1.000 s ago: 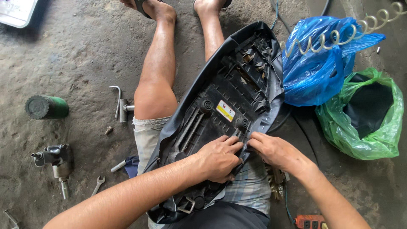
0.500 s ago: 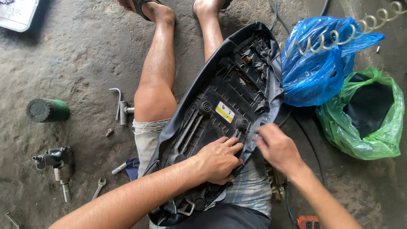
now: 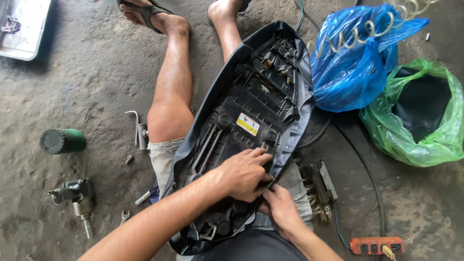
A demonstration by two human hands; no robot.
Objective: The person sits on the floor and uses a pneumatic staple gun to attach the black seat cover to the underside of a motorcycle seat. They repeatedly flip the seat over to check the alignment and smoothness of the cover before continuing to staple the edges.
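An upturned motorcycle seat (image 3: 251, 111), black plastic underside facing up with a dark cover wrapped round its edge, lies across my lap and legs. My left hand (image 3: 244, 174) presses on the seat's underside near its right edge, fingers curled over the cover's rim. Just below it, my right hand (image 3: 280, 208) pinches the edge of the dark cover (image 3: 302, 104) against the seat's rim. A yellow and white sticker (image 3: 248, 124) sits mid-seat.
On the concrete floor at left lie a green cylinder (image 3: 63, 141), an air tool (image 3: 77, 195), a small wrench (image 3: 123, 216) and a metal tray (image 3: 21, 29). At right are a blue bag (image 3: 353, 72), a green bag (image 3: 415, 116), a stapler-like tool (image 3: 319, 186) and an orange power strip (image 3: 377, 245).
My right hand has slid down and toward me along the seat's right edge, ending tucked just under my left hand. My left hand has stayed pressed in place.
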